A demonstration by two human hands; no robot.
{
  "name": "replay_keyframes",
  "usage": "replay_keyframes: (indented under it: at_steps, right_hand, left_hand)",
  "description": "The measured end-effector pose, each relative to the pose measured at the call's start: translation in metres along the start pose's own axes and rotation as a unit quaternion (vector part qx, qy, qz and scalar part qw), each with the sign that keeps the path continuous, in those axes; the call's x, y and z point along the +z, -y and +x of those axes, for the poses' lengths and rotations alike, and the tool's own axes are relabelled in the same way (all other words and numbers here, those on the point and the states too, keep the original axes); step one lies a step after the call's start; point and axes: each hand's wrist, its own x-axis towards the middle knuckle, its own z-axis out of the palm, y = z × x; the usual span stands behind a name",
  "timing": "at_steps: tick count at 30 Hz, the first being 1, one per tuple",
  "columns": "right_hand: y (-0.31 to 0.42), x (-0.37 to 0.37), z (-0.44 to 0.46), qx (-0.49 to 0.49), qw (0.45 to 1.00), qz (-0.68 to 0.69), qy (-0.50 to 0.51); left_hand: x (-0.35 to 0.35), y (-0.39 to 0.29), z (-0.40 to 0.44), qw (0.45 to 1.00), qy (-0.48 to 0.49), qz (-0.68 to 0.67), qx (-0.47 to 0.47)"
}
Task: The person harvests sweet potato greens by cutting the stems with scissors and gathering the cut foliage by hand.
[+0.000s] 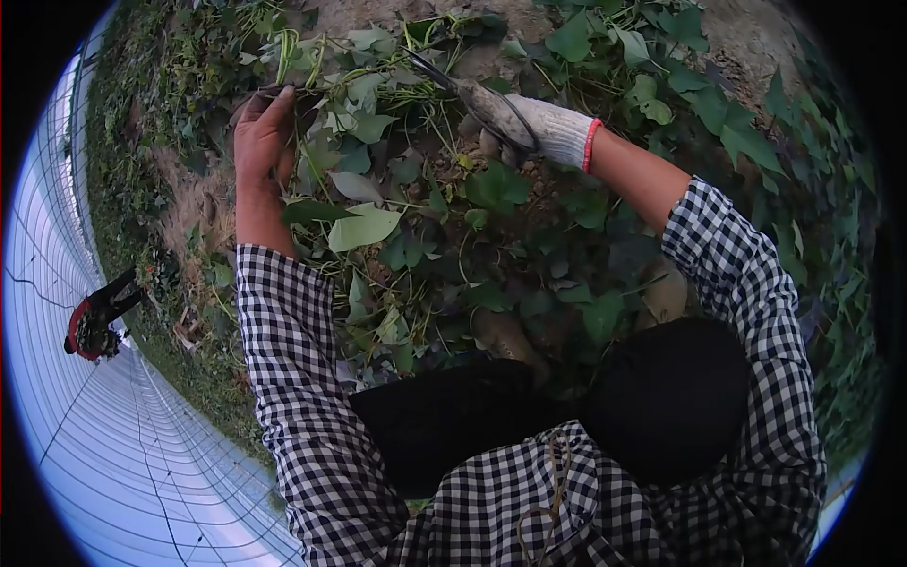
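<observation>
My left hand (265, 139), bare, is closed at the far left of the leafy patch, with its thumb and fingers pinched on green vine stems (316, 68). My right hand (505, 118) wears a soiled white knit glove with a red cuff. It is closed round a pair of scissors (435, 72) whose dark blades point up and left toward the vines. The scissors' black handle loop shows around the gloved fingers. Between the hands lie tangled stems and broad green leaves (364, 123), some turned pale side up. The fingertips of my right hand are partly hidden.
Dense vine leaves (600, 317) cover the ground before my dark-clad knees (666, 397). Bare soil (756, 38) shows at the upper right. Another person (94, 321) in red and dark clothing is at the left, under a hooped greenhouse roof (142, 454).
</observation>
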Motion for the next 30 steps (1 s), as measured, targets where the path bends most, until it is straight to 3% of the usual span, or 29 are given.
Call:
replay_keyframes:
  at_steps: [4, 10, 12, 14, 17, 19, 22, 23, 26, 29, 30]
  right_hand:
    - [0.004, 0.000, 0.018, 0.033, 0.999, 0.006, -0.012]
    - [0.016, 0.002, 0.012, 0.066, 0.986, -0.150, -0.030]
    - [0.007, -0.002, 0.006, -0.087, 0.962, -0.253, -0.050]
    - [-0.010, -0.010, 0.004, -0.118, 0.954, -0.269, -0.053]
    - [-0.002, -0.011, -0.020, -0.045, 0.980, -0.143, -0.129]
    - [-0.008, -0.025, -0.030, -0.079, 0.983, -0.034, -0.160]
    - [-0.029, -0.047, -0.032, -0.075, 0.978, 0.042, -0.190]
    - [-0.032, -0.049, -0.036, -0.116, 0.973, 0.043, -0.193]
    - [-0.032, -0.054, -0.043, -0.118, 0.973, 0.060, -0.187]
    - [-0.038, -0.057, -0.042, -0.094, 0.976, 0.072, -0.184]
    - [-0.044, -0.057, -0.040, -0.080, 0.975, 0.081, -0.189]
  left_hand:
    - [-0.005, 0.001, 0.006, 1.000, 0.009, -0.008, -0.023]
    - [-0.004, 0.004, 0.005, 1.000, -0.022, 0.007, -0.009]
    - [0.000, 0.004, 0.006, 0.999, -0.040, 0.014, 0.002]
    - [-0.007, 0.008, 0.007, 0.999, -0.041, 0.021, 0.018]
    - [-0.009, 0.004, 0.007, 0.986, -0.106, 0.101, 0.076]
    - [0.006, -0.019, 0.000, 0.949, -0.131, 0.188, 0.218]
    - [0.040, -0.073, -0.016, 0.835, -0.220, 0.321, 0.389]
    - [0.048, -0.084, -0.020, 0.798, -0.254, 0.381, 0.391]
    - [0.058, -0.079, -0.011, 0.747, -0.213, 0.484, 0.404]
    - [0.044, -0.013, 0.027, 0.636, -0.098, 0.648, 0.408]
    - [0.043, 0.020, 0.033, 0.623, -0.046, 0.692, 0.362]
